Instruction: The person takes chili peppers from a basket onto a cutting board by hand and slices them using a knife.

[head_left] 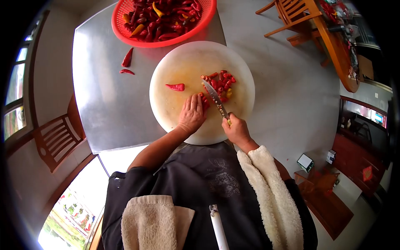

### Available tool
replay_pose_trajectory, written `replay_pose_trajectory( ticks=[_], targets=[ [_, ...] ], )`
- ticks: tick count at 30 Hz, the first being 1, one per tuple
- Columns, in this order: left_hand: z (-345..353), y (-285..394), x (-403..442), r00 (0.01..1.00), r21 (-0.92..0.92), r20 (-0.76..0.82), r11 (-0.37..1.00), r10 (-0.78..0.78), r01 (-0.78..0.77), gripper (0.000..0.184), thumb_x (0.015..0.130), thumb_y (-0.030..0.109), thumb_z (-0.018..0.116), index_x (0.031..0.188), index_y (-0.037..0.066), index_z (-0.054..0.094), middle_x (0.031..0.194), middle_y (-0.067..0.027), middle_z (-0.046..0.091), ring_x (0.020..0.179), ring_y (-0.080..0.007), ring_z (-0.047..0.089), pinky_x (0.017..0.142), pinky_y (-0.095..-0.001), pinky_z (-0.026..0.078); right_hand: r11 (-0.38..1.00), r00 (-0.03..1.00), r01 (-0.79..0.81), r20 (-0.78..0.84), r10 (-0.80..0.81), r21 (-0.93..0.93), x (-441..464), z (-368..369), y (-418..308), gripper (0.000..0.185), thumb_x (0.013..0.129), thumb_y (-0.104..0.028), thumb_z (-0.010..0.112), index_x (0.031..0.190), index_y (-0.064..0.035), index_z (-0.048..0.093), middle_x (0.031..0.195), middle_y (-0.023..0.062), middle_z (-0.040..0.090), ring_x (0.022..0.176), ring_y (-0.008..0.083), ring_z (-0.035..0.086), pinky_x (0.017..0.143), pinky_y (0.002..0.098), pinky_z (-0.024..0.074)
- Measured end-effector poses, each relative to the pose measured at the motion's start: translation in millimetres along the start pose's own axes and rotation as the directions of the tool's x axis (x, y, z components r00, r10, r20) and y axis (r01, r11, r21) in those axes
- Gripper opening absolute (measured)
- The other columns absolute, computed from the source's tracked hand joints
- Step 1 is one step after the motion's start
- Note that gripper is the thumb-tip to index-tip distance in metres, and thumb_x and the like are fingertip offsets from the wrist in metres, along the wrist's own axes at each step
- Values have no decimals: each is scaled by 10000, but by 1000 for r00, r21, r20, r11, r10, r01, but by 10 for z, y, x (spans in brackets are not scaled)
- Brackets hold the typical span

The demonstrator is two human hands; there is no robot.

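My right hand (pixel 238 130) is wrapped round the handle of a kitchen knife (pixel 214 96), its blade slanting up and left over a round white cutting board (pixel 173 114). Bits of seed and pepper stick to the blade. On the board's left half my left hand (pixel 193 112) presses down, fingers together, holding red chili peppers (pixel 204 101) beside the blade. Partly under those fingers, the peppers' full number is hidden. Cut red chili pieces (pixel 225 82), one of them yellowish, lie heaped right of the knife. One red chili pepper (pixel 175 87) lies apart, left of my fingertips.
A red plastic colander (pixel 166 43) full of red chilies stands behind the board. Two loose chilies (pixel 127 58) lie on the metal table (pixel 104 112). Wooden chairs (pixel 56 141) stand around, and a towel (pixel 271 191) hangs over my right side. A cigarette (pixel 218 229) juts into view below.
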State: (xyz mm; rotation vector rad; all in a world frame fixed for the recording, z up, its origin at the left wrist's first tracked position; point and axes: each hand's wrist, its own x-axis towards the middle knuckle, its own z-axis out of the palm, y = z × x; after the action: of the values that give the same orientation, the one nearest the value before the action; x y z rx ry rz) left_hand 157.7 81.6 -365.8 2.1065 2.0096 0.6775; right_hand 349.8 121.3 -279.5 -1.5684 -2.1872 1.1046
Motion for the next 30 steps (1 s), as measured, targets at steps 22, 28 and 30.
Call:
replay_pose_trajectory(
  ticks=[22,28,30],
  targets=[
    [31,32,9,999,69,-46,997,24,-21,597,785,167,644,1270,-132,464,1247,-252,490,1166,-406,487,992,-475,422,996,999,8,37,-4,-93,126,420,71,205,875,-186,584,768,-18,538,646,234,605,626,454,601,568,530,484],
    [-50,78,96,998,-13,65,1000,-25,26,725,795,223,672,1362,-114,371,1346,-275,430,1238,-429,435,1056,-509,354,996,996,-53,-61,58,68,97,183,54,211,866,-173,621,754,-14,538,631,213,592,622,432,601,550,500,469],
    [-59,80,105,999,-33,36,999,-33,35,790,804,277,682,1396,-108,327,1407,-287,382,1289,-440,392,1090,-525,311,995,997,-64,-47,67,73,64,46,-14,201,866,-173,620,771,-14,541,629,205,594,621,428,602,550,492,472]
  ],
)
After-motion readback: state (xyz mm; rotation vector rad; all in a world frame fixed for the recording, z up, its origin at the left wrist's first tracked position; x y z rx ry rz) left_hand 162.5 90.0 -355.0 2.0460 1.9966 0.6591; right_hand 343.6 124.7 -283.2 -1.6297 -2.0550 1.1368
